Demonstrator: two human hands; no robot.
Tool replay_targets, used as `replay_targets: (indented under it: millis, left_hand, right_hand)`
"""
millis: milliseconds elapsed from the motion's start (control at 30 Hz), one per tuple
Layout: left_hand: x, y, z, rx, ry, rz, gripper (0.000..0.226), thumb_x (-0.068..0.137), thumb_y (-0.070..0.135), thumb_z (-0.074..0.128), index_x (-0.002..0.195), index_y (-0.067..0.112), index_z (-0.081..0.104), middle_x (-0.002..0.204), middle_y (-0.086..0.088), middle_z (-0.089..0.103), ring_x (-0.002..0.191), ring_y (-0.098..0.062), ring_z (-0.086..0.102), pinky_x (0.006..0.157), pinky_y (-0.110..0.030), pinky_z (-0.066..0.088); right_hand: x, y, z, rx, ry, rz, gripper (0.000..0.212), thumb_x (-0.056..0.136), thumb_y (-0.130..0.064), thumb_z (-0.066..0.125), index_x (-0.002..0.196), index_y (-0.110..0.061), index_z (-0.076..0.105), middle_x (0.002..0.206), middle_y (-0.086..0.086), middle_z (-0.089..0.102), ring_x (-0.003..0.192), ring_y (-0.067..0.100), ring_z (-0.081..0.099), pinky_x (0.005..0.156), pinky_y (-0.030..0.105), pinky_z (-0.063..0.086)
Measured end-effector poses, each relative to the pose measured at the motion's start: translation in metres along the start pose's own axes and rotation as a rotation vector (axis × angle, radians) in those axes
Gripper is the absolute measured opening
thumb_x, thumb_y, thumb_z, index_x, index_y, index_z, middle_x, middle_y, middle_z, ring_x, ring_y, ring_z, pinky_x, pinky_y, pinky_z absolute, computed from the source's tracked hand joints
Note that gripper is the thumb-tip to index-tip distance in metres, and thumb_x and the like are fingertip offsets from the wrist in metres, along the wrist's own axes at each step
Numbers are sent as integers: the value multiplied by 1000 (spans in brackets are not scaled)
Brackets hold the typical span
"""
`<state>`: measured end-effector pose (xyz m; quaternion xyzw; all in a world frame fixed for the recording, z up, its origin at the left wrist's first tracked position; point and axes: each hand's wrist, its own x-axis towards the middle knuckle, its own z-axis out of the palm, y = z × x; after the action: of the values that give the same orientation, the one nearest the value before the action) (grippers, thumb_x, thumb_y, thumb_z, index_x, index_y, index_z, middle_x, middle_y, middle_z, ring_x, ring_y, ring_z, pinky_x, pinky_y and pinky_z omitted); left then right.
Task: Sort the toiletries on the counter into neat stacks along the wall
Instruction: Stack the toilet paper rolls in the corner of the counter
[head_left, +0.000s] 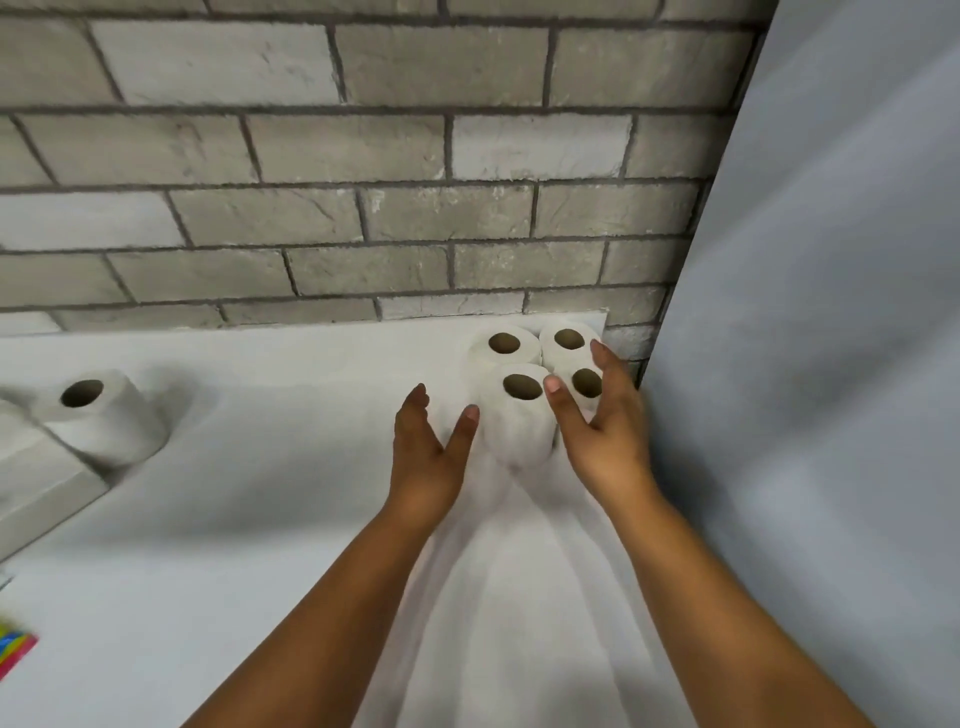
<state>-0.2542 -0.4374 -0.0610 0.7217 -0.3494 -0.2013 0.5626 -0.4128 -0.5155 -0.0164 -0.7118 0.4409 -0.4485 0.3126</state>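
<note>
**Squaring up the toilet roll cluster in the corner**

So I've got four toilet paper rolls bunched at the far right end of the table (260, 467), right where the grey brick wall (363, 156) meets the plain pale panel (831, 312) on the right. All four stand upright, cardboard cores pointing up at me. Two sit at the back against the wall, two in front, all pressed together.

The one I'm fussing with is the front-left roll (519, 415). It sits directly between my two hands, its long axis vertical. My left hand (428, 447) is just to its left, fingers spread and loose, thumb close to or brushing the roll's side; I can't honestly tell if it's touching. My right hand (602, 415) is on the other side, also spread wide, its fingers reaching over the front-right roll (586, 383) and its thumb at the top edge of the front-left one. Neither grip is closed on anything. Both are released, more like cupping than holding.

My guess is the next bit is just nudging that front roll snug, and either hand could do it.

Still one stray roll (98, 415) well off to the left, standing upright next to a pale box-shaped thing (36, 483) I can't identify. Something colourful (15, 649) pokes in at the bottom-left edge too. Table's white and smooth, so stuff should slide easily.
</note>
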Motion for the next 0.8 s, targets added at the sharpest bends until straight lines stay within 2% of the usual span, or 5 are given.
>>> replay_targets:
  millis: [133,233,467,633,800]
  left_hand:
    - [-6,2,-55,-26,131,-4,69,90,49,56,148,21,29,150,2,37,137,-14,37,112,-33,35]
    - [-9,-5,-101,-9,208,-15,63,92,47,55,145,20,33,147,2,39,135,-14,39,110,-31,35]
    - [-18,-31,-219,46,338,-29,58,93,40,57,143,18,37,145,0,43,134,-16,41,110,-34,37]
    - [-17,-54,-305,27,418,-67,53,92,36,61,138,17,42,134,3,47,128,-15,46,104,-30,39]
    - [-8,-86,-382,36,453,-84,52,91,34,62,136,16,43,135,-2,49,126,-17,47,104,-37,42]
  right_hand:
    - [-20,-35,31,61,-109,-39,67,86,-52,61,144,-31,34,143,-24,35,125,-10,40,102,14,35]
    - [-36,-58,64,79,-208,-42,69,85,-53,61,145,-34,32,150,-16,34,137,9,35,112,34,34]
    - [-79,-124,154,28,-422,-111,73,86,-55,60,148,-36,25,153,-11,33,141,13,29,112,34,32]
    - [-112,-161,222,38,-541,-77,73,85,-50,63,147,-36,26,151,-11,35,138,13,35,112,36,35]
    - [-138,-184,291,41,-597,0,75,85,-46,67,147,-33,28,152,-7,35,139,15,35,111,36,35]
